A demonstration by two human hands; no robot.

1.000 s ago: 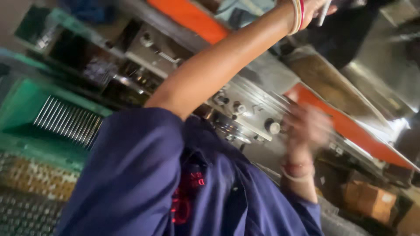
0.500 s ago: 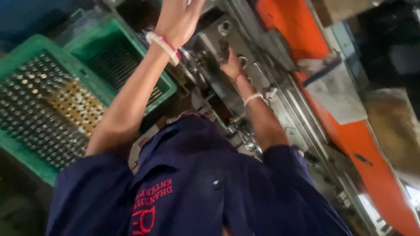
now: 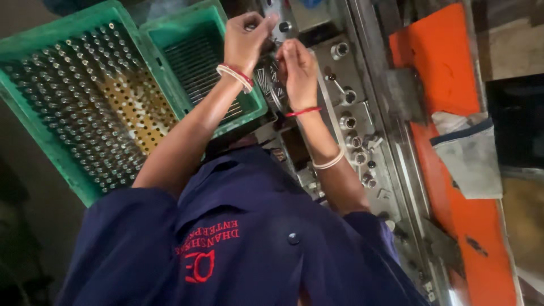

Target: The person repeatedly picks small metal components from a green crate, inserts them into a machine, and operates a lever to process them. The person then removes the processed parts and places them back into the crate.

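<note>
My left hand (image 3: 245,41) is raised over the edge of a green crate, its fingertips pinched on thin metal pins. My right hand (image 3: 298,71) is close beside it and grips a small bundle of the same metal pins (image 3: 268,85) between the two hands. Both hands hover at the near side of a grey machine bed (image 3: 340,85) with round metal sockets. My blue shirt fills the bottom of the view.
A large green crate (image 3: 34,130) at the left holds many upright pins in a perforated board. A smaller green crate (image 3: 170,34) next to it holds pins lying flat. An orange panel (image 3: 453,73) and a grey cloth (image 3: 470,158) lie at the right.
The view has swung and steadied. My left arm has come down from its raised reach, and both hands have closed together over the pins by the machine.
</note>
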